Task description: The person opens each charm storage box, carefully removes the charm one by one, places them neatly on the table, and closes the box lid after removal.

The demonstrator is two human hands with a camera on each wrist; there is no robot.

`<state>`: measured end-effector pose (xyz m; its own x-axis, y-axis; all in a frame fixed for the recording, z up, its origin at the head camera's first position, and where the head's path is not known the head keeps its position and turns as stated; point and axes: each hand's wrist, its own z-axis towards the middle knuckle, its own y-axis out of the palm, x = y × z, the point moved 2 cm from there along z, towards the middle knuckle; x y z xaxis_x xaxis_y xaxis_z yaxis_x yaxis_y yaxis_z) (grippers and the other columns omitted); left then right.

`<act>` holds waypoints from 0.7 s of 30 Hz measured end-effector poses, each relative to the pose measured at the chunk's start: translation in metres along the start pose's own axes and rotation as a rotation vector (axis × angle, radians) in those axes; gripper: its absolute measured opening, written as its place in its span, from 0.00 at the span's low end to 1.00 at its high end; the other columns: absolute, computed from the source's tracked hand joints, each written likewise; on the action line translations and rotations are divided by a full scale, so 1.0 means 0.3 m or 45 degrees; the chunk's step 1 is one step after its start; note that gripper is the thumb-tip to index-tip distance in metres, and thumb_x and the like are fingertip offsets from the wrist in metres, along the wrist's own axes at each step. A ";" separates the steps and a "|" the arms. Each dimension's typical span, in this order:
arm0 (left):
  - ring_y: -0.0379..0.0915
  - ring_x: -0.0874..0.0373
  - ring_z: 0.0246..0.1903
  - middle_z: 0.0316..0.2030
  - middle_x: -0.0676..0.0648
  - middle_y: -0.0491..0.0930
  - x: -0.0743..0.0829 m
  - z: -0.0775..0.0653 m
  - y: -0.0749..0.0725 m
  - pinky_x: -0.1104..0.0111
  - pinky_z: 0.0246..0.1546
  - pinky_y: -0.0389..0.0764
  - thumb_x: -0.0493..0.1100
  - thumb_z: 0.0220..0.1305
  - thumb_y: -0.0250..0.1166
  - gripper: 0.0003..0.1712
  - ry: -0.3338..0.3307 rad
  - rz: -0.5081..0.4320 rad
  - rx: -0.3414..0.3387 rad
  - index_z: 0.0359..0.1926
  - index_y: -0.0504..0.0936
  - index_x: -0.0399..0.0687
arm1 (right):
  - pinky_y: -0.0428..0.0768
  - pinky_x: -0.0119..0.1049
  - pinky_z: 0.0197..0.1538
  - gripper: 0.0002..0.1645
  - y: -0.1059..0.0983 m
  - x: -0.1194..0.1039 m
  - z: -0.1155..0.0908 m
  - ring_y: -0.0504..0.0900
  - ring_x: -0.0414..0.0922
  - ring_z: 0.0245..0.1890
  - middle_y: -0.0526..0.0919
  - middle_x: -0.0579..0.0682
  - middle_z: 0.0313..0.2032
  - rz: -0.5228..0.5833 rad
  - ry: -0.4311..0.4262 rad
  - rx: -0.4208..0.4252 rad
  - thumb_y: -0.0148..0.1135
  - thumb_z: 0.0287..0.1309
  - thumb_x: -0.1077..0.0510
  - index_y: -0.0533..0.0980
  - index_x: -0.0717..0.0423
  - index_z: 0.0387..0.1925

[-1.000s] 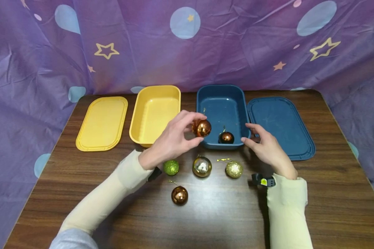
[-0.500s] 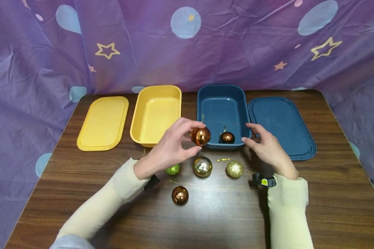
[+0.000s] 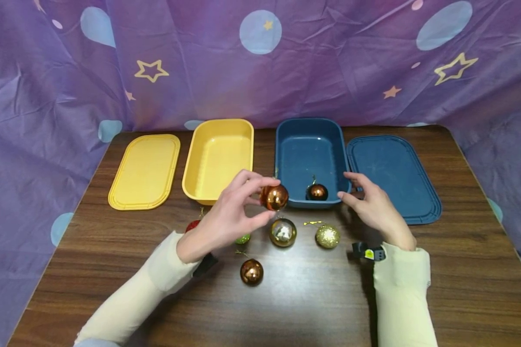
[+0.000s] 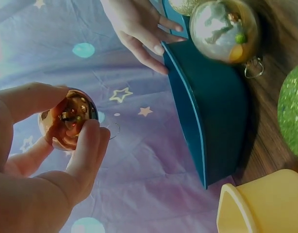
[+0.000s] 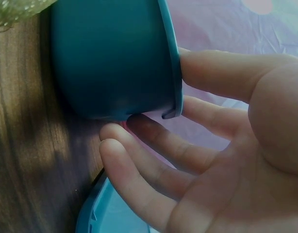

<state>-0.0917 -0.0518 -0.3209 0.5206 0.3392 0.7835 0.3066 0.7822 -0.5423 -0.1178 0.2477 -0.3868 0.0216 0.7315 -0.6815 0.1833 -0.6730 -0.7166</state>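
Closest to the person, two pale sleeves [image 3: 132, 294] reach in over the dark wood-grain desk [image 3: 312, 303], one on each side. Between them a shiny brown bauble [image 3: 252, 272] lies on the wood, its cord pointing away. Beyond it is a loose row: a green bauble [image 3: 243, 239] partly covered by the left arm, a shiny gold bauble [image 3: 282, 233] in the middle, and a glittery gold bauble [image 3: 327, 236] on the right with its cord stretched out. Something red [image 3: 193, 225] peeks out beyond the left wrist; it is mostly covered, but is probably another bauble.

Past this row, the left grip [image 3: 230, 212] pinches a copper bauble [image 3: 275, 198] between thumb and fingertips, raised clear of the desk just in front of the near left corner of the blue container [image 3: 302, 203]. The right grip [image 3: 369, 205] is relaxed, fingers loosely spread, its thumb touching that container's rim near the right corner. Inside, a dark copper bauble [image 3: 317, 193] sits by the near wall, its loop upward.

The yellow container [image 3: 197, 198] stands to the left, with a yellow lid [image 3: 144, 172] flat beyond its left side. A blue lid [image 3: 395, 178] lies flat just right of the blue container. Farthest back hangs a purple curtain [image 3: 217, 53] printed with stars and pale blue spots.
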 end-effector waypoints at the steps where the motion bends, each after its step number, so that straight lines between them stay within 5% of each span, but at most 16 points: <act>1: 0.74 0.57 0.46 0.49 0.44 0.71 0.001 -0.006 0.002 0.74 0.45 0.82 0.31 0.52 0.71 0.30 0.013 0.008 0.004 0.58 0.76 0.44 | 0.76 0.57 0.51 0.36 0.000 0.001 0.000 0.77 0.64 0.54 0.70 0.69 0.58 0.001 0.001 0.000 0.54 0.68 0.48 0.57 0.58 0.71; 21: 0.73 0.61 0.44 0.47 0.48 0.73 0.007 -0.131 0.063 0.69 0.42 0.82 0.39 0.50 0.74 0.30 0.081 0.190 -0.013 0.55 0.75 0.47 | 0.77 0.57 0.51 0.37 -0.001 -0.003 -0.002 0.76 0.65 0.55 0.66 0.70 0.63 0.007 0.018 -0.021 0.53 0.68 0.48 0.56 0.57 0.72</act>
<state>-0.0536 -0.0568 -0.3413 0.6101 0.4170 0.6737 0.2304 0.7201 -0.6545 -0.1173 0.2472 -0.3859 0.0364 0.7293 -0.6832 0.1989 -0.6752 -0.7103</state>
